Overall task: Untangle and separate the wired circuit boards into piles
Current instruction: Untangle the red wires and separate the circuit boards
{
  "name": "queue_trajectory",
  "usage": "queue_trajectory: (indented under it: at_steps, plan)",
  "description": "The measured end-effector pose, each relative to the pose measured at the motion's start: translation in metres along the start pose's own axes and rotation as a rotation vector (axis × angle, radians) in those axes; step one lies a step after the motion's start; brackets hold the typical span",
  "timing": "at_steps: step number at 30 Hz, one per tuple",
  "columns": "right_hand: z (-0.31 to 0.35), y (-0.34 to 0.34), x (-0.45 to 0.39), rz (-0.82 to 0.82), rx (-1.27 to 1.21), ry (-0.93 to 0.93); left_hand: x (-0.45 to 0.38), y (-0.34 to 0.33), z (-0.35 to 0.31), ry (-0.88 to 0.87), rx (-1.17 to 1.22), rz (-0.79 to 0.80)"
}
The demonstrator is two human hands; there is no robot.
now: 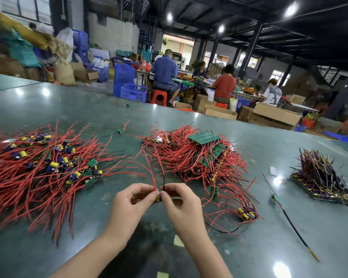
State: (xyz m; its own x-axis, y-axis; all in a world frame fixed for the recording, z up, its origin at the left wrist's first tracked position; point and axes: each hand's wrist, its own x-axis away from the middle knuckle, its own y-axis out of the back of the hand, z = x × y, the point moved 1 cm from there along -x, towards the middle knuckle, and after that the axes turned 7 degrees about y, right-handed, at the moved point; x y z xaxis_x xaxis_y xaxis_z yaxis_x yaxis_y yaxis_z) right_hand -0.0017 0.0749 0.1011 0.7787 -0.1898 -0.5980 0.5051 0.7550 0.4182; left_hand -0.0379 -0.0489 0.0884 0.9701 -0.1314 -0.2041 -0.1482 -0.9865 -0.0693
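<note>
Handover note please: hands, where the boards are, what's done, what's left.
Left hand pinches the red wire; right hand pinches the black wire; a small board sits between the fingertips.
Left pile: separated boards, it seems.
Centre heap: tangled, left to sort.
Right bundle: dark-wired boards.
A few stray boards lie on the table.

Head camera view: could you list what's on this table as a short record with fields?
surface: glossy dark green table
left pile: red-wired boards with yellow and blue capacitors
middle pile: tangled red-wired green circuit boards
right pile: dark purple-wired boards
left hand: pinches a red wire
right hand: pinches a black wire
held piece: small board, mostly hidden
</note>
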Motion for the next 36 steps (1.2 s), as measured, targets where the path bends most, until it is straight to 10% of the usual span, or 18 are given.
queue_trajectory:
  at_steps: [5,15,21,27,36]
  plan:
    - [0.000,0.002,0.000,-0.101,0.007,-0.076,-0.001,0.000,0.002,0.001,-0.030,-0.039]
    - [-0.003,-0.005,-0.001,-0.351,-0.891,-0.612,0.000,-0.011,-0.006,0.492,0.841,-0.043]
    - [-0.006,0.011,-0.005,-0.246,-0.255,-0.284,0.004,0.001,-0.006,0.492,0.129,0.136]
    - [0.006,0.006,-0.002,-0.003,-0.172,-0.059,0.006,0.005,-0.012,-0.456,-0.587,0.017]
    - [0.009,0.000,0.000,0.026,-0.411,-0.160,0.003,0.002,-0.007,-0.198,-0.499,0.168]
